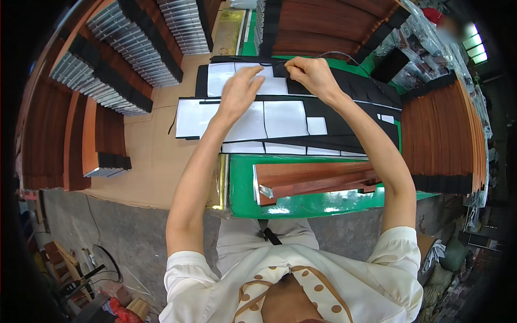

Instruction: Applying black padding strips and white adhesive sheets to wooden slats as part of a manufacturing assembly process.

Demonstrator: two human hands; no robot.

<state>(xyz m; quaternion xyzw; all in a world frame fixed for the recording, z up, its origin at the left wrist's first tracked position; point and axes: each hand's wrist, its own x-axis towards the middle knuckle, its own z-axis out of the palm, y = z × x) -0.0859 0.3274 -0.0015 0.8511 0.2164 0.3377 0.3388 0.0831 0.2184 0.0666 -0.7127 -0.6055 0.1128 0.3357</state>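
right fingertips (291,64) hidden, blurred top-right corner (452,29)

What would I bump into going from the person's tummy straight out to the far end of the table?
Green table edge → wood-coloured profile bar → black-and-white backing sheets → left hand and right hand → stacked wood-coloured bars.

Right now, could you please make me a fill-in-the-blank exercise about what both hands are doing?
1. The right hand pinches a ____ foam piece.
2. The left hand rests on the ____ backing sheets.
3. The wood-grain profile lies on a ____ table.

Missing words: black; white; green
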